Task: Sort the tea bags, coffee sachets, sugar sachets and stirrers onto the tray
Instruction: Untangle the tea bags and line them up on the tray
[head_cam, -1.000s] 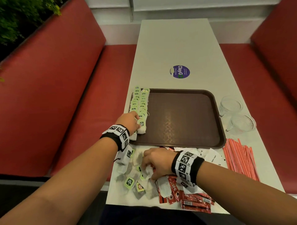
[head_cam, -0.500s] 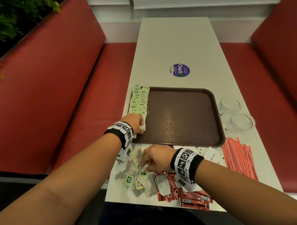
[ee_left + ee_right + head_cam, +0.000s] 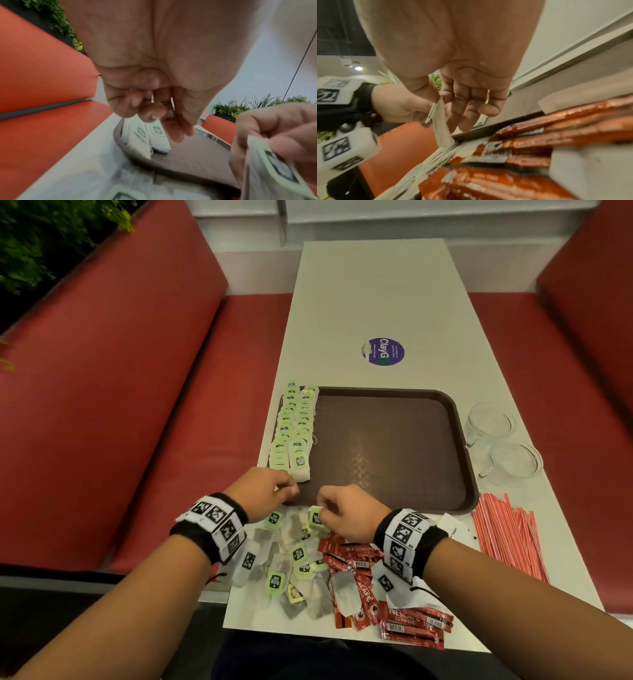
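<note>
Two rows of tea bags (image 3: 295,429) laid along left side of tray (image 3: 394,402). Left hand (image 3: 262,491) at tray's near-left corner, fingers loosely curled, empty. Right hand (image 3: 346,513) pinches one tea bag (image 3: 315,518) above the loose pile (image 3: 287,570) on desk (image 3: 370,302). Coffee sachets (image 3: 394,604), sugar sachets (image 3: 452,527), stirrers (image 3: 507,539) all unsorted. Judged: early stage.

Both forearms extend forward, each wrist wearing a black band with printed marker blocks. Left hand (image 3: 262,489) is palm down, fingers (image 3: 150,111) loosely curled inward, nothing seen between them. Right hand (image 3: 346,513) sits just beside the left, close but apart; thumb and forefinger pinch a flat green-tagged tea bag (image 3: 439,121), with the remaining fingers (image 3: 471,112) loosely extended.
</note>
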The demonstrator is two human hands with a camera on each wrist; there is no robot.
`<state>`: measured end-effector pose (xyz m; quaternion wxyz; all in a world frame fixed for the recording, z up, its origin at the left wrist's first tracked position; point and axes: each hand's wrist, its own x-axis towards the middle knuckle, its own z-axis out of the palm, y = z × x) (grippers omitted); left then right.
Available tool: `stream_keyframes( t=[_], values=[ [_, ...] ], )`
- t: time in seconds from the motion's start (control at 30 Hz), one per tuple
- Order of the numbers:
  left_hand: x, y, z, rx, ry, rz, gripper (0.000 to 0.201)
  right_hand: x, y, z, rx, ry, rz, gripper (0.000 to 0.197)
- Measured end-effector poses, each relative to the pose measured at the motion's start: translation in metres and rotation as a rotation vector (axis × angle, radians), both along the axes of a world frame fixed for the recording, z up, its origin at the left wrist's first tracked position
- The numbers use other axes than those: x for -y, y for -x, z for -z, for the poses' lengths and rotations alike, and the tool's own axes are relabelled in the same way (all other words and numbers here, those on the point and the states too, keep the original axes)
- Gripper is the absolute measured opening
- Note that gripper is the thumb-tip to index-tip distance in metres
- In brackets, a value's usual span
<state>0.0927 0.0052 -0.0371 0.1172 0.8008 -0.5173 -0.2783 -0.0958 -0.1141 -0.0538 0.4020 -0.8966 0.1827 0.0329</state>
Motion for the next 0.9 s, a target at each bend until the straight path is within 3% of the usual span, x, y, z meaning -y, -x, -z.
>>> stream_keyframes(
  t=[0.1,0.23,0.43,0.63,0.83,0.9],
  values=[
    [-0.013,0.004,0.002,0.043,-0.099,0.085,0.011,0.003,0.001,0.004,0.035,-0.033,0.092,0.019],
    [-0.021,0.015,0.016,0.216,-0.213,0.138,0.028,0.004,0.001,0.004,0.063,-0.082,0.106,0.026],
    [-0.018,0.025,0.027,0.254,-0.24,0.221,0.046,0.004,-0.003,0.003,0.03,-0.052,0.112,0.027],
    [-0.014,0.027,0.025,0.273,-0.255,0.299,0.031,0.001,-0.002,-0.004,0.008,-0.166,0.14,0.018],
    [-0.015,0.023,0.013,0.187,-0.076,0.268,0.014,-0.001,0.0,-0.001,0.048,-0.058,0.146,0.021],
    [-0.017,0.023,0.007,0.142,0.0,0.226,0.012,-0.001,0.002,0.001,0.04,-0.085,0.147,0.012]
  ],
)
